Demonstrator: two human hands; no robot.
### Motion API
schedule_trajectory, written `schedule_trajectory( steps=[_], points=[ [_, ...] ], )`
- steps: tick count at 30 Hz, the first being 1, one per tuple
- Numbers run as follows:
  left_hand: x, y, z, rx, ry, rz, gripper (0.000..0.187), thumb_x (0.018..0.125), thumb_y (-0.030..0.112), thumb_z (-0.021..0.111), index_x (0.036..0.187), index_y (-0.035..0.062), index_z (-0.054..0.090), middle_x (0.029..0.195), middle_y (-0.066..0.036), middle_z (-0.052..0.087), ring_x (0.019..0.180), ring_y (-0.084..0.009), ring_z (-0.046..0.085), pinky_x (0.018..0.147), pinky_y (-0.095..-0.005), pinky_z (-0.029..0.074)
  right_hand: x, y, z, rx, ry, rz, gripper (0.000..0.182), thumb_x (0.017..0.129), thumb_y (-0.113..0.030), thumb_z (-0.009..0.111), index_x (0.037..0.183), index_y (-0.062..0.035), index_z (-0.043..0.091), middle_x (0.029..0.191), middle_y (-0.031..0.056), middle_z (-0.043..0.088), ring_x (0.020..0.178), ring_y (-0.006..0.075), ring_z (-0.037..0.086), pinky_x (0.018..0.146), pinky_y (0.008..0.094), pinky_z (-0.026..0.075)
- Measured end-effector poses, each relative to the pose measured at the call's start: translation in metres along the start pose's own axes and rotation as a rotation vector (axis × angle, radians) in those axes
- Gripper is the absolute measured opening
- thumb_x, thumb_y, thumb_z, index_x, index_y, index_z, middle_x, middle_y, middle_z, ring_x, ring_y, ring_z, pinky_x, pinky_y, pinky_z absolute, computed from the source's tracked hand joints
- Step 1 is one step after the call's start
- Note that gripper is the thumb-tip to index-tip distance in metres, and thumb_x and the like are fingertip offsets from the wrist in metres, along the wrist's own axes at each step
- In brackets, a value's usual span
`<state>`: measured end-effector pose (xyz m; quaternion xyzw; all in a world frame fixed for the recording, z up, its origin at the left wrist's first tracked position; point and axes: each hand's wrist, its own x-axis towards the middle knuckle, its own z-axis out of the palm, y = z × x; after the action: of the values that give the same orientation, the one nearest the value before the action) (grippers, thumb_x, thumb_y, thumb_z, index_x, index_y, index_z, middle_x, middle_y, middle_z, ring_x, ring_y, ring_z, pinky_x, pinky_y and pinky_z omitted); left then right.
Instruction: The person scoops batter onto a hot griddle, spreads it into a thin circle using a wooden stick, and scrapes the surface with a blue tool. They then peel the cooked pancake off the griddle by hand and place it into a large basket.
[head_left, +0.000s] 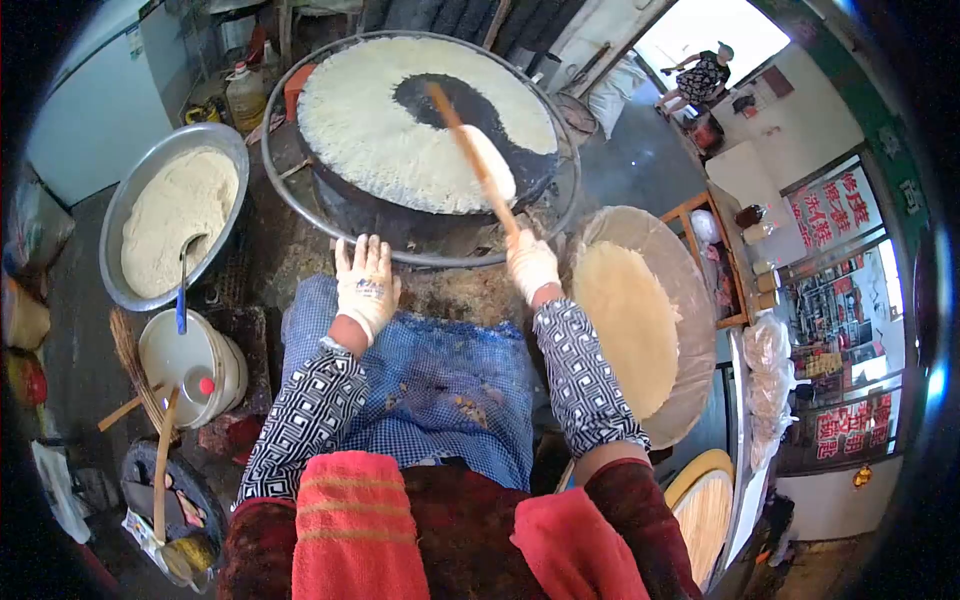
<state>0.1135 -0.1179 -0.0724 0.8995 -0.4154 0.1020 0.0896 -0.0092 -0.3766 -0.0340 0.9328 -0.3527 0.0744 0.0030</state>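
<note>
Head view, 12 o'clock = away from wearer. Round griddle point(532, 172) sits just left of 12, spread with pale batter point(360, 130); a dark bare crescent runs from its middle toward 4. Metal ring point(450, 262) goes around it.

Right hand point(531, 262), white-gloved, at the ring's 4-5 o'clock: fingers wrapped around the near end of the wooden stick point(470, 158). Stick lies across the griddle pointing at 11, tip over the bare patch. Thick white lump of batter point(492, 170) right beside it, on its 3 o'clock side. Can't tell if the stick has a blade underneath.

Left hand point(367, 285), also gloved: grasping nothing, fingers spread flat at the ring's 7, apparently resting on it.

Handling, my read: stick is light, stiff, fine one-handed. Hold the near end, outboard of the ring; the far end is probably batter-slick. Keep it shallow and pressure light. Batter looks soft, wet, sticky; thin layer likely tears if dragged hard. No grabbing it directly; griddle may be hot. Lump should drag more than the thin stuff.
</note>
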Motion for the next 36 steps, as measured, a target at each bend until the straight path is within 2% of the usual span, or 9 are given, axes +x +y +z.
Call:
schedule_trajectory(
  steps=[3,6,11,24,26,27,29,31,36],
  points=[
    [0.000,-0.013,0.005,0.071,0.010,0.044,0.060,0.084,0.033,0.056,0.133,0.0001,0.046,0.139,-0.016,0.045,0.135,-0.0304,0.034,0.113,-0.0576,0.007,0.003,0.019,0.014,-0.041,-0.119,-0.022,0.033,0.095,-0.039,0.043,0.094,-0.0074,0.054,0.078,0.0202,0.066,0.074,0.0394,0.064,0.068,0.0506,0.050],
    [0.001,-0.023,0.004,0.059,0.057,0.047,0.058,0.082,0.031,0.057,0.130,0.0003,0.048,0.138,-0.015,0.047,0.135,-0.0292,0.035,0.113,-0.0575,0.009,0.012,0.024,0.015,0.066,0.085,0.016,0.034,0.096,-0.037,0.041,0.094,-0.0058,0.053,0.077,0.0233,0.064,0.074,0.0417,0.063,0.068,0.0512,0.050],
    [0.003,-0.033,0.000,0.036,-0.007,-0.016,0.052,0.084,0.030,0.055,0.129,0.0018,0.051,0.139,-0.015,0.047,0.135,-0.0287,0.036,0.114,-0.0574,0.008,0.007,0.008,0.008,-0.010,-0.147,0.058,0.037,0.094,-0.039,0.043,0.102,-0.0041,0.054,0.085,0.0238,0.065,0.081,0.0415,0.064,0.077,0.0509,0.050],
    [0.010,-0.074,-0.012,0.086,0.216,-0.037,0.047,0.079,0.023,0.060,0.123,0.0059,0.056,0.126,-0.012,0.055,0.124,-0.0300,0.045,0.109,-0.0576,0.017,0.011,0.008,-0.001,0.121,0.046,0.020,0.033,0.093,-0.034,0.045,0.086,-0.0033,0.057,0.075,0.0220,0.064,0.072,0.0412,0.064,0.065,0.0493,0.052],
    [0.016,-0.090,0.010,0.064,0.198,-0.051,0.053,0.076,0.025,0.062,0.125,0.0062,0.053,0.130,-0.012,0.051,0.128,-0.0306,0.041,0.111,-0.0572,0.014,0.003,0.007,0.009,0.177,0.107,-0.129,0.033,0.093,-0.034,0.044,0.087,-0.0048,0.058,0.076,0.0227,0.064,0.073,0.0403,0.064,0.065,0.0492,0.052],
    [0.018,-0.084,-0.016,0.083,0.092,-0.101,0.055,0.076,0.026,0.062,0.126,0.0066,0.052,0.135,-0.012,0.048,0.130,-0.0298,0.039,0.112,-0.0577,0.011,-0.010,-0.020,-0.033,0.110,-0.114,-0.008,0.034,0.094,-0.034,0.044,0.093,-0.0045,0.060,0.082,0.0231,0.066,0.079,0.0402,0.065,0.070,0.0488,0.052],
    [0.022,-0.093,-0.014,0.086,-0.029,-0.173,0.051,0.083,0.028,0.055,0.129,0.0069,0.053,0.140,-0.012,0.046,0.133,-0.0293,0.036,0.113,-0.0572,0.005,-0.007,-0.001,0.008,0.078,-0.194,0.026,0.035,0.094,-0.035,0.044,0.098,-0.0050,0.061,0.086,0.0218,0.067,0.083,0.0390,0.066,0.074,0.0482,0.051],
    [0.023,-0.103,-0.011,0.181,-0.076,-0.202,0.053,0.085,0.031,0.053,0.132,0.0074,0.051,0.142,-0.010,0.044,0.134,-0.0286,0.035,0.114,-0.0571,0.003,0.005,0.012,0.001,0.142,-0.161,0.211,0.035,0.094,-0.037,0.044,0.100,-0.0057,0.060,0.087,0.0207,0.068,0.085,0.0375,0.066,0.076,0.0481,0.051],
    [0.034,-0.077,-0.048,0.243,-0.135,-0.286,0.054,0.086,0.039,0.053,0.131,0.0090,0.052,0.144,-0.010,0.041,0.136,-0.0292,0.032,0.111,-0.0611,0.007,-0.008,-0.015,-0.022,0.201,-0.102,0.053,0.035,0.093,-0.035,0.045,0.097,-0.0029,0.056,0.078,0.0210,0.066,0.077,0.0388,0.065,0.072,0.0491,0.051]
  ],
)
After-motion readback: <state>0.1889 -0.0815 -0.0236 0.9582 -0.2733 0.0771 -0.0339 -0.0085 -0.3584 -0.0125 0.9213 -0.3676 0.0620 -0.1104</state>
